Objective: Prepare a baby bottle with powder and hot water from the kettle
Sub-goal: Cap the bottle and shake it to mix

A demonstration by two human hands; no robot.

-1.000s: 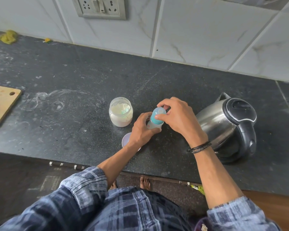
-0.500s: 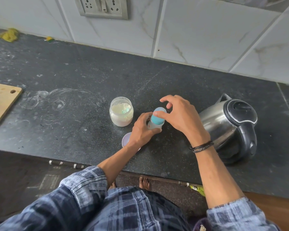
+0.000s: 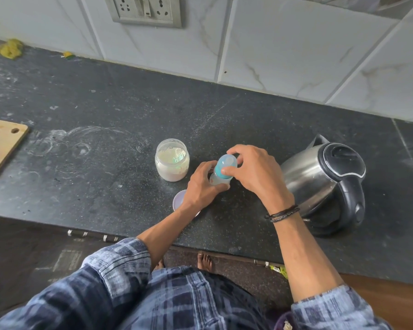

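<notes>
A small baby bottle (image 3: 217,180) with a teal cap (image 3: 226,165) stands upright on the dark counter (image 3: 105,177). My left hand (image 3: 202,184) wraps around its clear body from the left. My right hand (image 3: 255,172) grips the teal cap from above with thumb and fingers. An open clear jar of white powder (image 3: 172,160), a pale green scoop inside it, stands just left of the bottle. A steel kettle (image 3: 324,184) with a black lid and handle sits to the right, close to my right wrist.
A round pale lid (image 3: 179,201) lies on the counter, partly under my left wrist. A wooden cutting board (image 3: 0,146) lies at the far left. A wall socket plate (image 3: 146,10) is on the tiled wall behind. The counter's front edge runs below my forearms.
My right hand's fingers have shifted around the teal cap, first lifting, now wrapped over it again. The bottle, jar and kettle have stayed in place.
</notes>
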